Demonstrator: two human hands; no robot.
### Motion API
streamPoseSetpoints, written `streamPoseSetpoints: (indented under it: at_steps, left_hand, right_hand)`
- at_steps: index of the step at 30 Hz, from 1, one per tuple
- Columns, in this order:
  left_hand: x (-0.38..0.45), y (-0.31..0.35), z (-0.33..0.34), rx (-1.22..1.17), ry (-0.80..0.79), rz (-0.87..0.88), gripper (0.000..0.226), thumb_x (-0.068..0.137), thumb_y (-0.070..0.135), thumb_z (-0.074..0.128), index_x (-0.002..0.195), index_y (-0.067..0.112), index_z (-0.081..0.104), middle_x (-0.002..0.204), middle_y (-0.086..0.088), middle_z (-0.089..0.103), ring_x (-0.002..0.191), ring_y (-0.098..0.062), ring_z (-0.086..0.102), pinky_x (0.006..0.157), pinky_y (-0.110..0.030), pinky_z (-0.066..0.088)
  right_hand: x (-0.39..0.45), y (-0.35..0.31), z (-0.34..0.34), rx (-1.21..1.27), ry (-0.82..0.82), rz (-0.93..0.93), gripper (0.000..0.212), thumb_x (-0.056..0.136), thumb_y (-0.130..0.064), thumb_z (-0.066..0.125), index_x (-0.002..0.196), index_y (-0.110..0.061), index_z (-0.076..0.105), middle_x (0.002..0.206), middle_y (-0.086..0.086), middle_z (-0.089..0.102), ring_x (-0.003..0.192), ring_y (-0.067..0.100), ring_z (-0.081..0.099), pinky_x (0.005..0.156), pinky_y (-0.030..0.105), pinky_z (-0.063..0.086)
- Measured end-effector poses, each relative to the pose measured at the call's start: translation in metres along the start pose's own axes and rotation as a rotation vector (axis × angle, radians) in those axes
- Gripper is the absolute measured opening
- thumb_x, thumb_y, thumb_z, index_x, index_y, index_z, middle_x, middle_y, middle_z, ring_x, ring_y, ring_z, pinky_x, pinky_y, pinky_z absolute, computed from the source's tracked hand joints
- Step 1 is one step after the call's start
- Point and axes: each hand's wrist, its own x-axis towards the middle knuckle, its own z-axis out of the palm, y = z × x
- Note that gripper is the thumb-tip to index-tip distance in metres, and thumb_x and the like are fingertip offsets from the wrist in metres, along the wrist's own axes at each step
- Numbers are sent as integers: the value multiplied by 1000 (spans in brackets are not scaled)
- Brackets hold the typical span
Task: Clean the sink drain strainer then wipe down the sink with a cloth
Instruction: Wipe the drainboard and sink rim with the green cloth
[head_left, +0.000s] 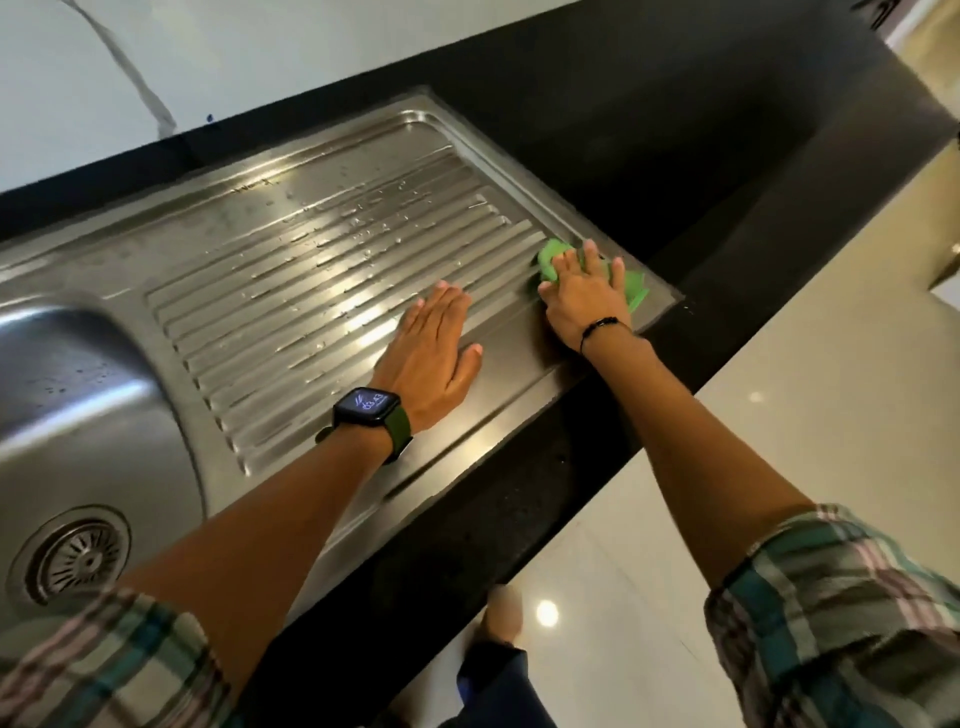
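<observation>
A steel sink has a ribbed drainboard (291, 270) dotted with water drops. Its bowl (67, 395) lies at the left, with the round drain strainer (78, 558) seated at the bottom. My right hand (582, 296) presses a green cloth (636, 293) flat against the drainboard's right front corner, fingers spread over it. My left hand (431, 353) rests palm-down and flat on the ribs just left of it, holding nothing. A smartwatch (366, 408) sits on my left wrist.
The black countertop (675, 156) surrounds the sink and ends at a front edge (467, 545). A white wall (260, 52) runs behind. A glossy tiled floor (779, 389) lies to the right, with my foot (504, 618) below.
</observation>
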Motion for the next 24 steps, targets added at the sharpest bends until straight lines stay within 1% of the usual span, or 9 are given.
streamPoseSetpoints:
  at_steps: [3, 6, 8, 11, 14, 16, 18, 20, 24]
  left_hand:
    - [1, 0, 1, 16, -24, 7, 61, 88, 31, 28, 143, 3, 21, 152, -16, 23, 144, -25, 14, 119, -42, 11]
    - [1, 0, 1, 15, -37, 61, 68, 83, 33, 20, 143, 3, 19, 154, -15, 18, 144, -24, 9, 119, -42, 8]
    - [-1, 0, 1, 27, -36, 112, 72, 80, 37, 15, 143, 3, 21, 154, -15, 19, 144, -22, 7, 118, -38, 4]
    - [1, -2, 1, 31, -26, 103, 73, 80, 39, 13, 142, 2, 23, 153, -16, 21, 143, -25, 13, 115, -35, 4]
    - [-1, 0, 1, 27, -17, 137, 72, 81, 38, 15, 142, 1, 24, 151, -18, 24, 143, -28, 18, 115, -36, 6]
    - [-1, 1, -1, 15, -6, 142, 71, 81, 37, 15, 141, 1, 26, 151, -17, 26, 143, -27, 19, 115, -34, 4]
    - [-3, 2, -2, 6, -4, 143, 71, 81, 37, 15, 141, 1, 26, 151, -16, 25, 143, -26, 18, 115, -32, 2]
    - [-3, 3, -4, 0, 5, 158, 69, 83, 36, 16, 141, 1, 26, 151, -16, 25, 143, -26, 17, 115, -32, 2]
    - [-4, 4, -4, -33, 2, 165, 64, 86, 32, 26, 142, 1, 22, 153, -16, 22, 144, -25, 14, 114, -31, 0]
  right_hand:
    - [-45, -35, 9, 38, -1, -96, 51, 95, -31, 35, 142, -14, 26, 154, 8, 20, 145, 24, 1, 114, 44, -9]
    - [-94, -59, 20, 31, -9, -165, 52, 94, -37, 35, 142, -20, 28, 154, -1, 22, 145, 18, 0, 110, 43, -17]
    - [-104, -58, 22, -24, -34, -137, 53, 94, -42, 32, 143, -25, 24, 155, -7, 17, 145, 17, -3, 108, 48, -20]
    - [-90, -45, 19, -73, -71, -37, 53, 96, -44, 26, 145, -32, 12, 156, -11, 6, 145, 17, -7, 107, 55, -19]
    - [-58, -27, 14, -43, -106, 84, 53, 97, -40, 22, 146, -29, 3, 157, -9, -3, 144, 16, -10, 110, 55, -15]
    - [-31, -15, 7, -11, -128, 162, 54, 98, -41, 19, 147, -26, 1, 157, -7, -7, 144, 16, -11, 111, 54, -13]
    - [-11, -7, -2, 13, -146, 227, 54, 98, -40, 18, 147, -24, 1, 157, -5, -8, 144, 16, -10, 114, 54, -10]
    - [-5, -7, -5, 33, -154, 245, 53, 99, -37, 18, 147, -22, 4, 158, -4, -5, 145, 17, -8, 115, 53, -8]
    - [-46, -26, -3, 39, -151, 160, 50, 98, -34, 24, 146, -24, 13, 157, -4, 5, 145, 18, -1, 114, 53, -6]
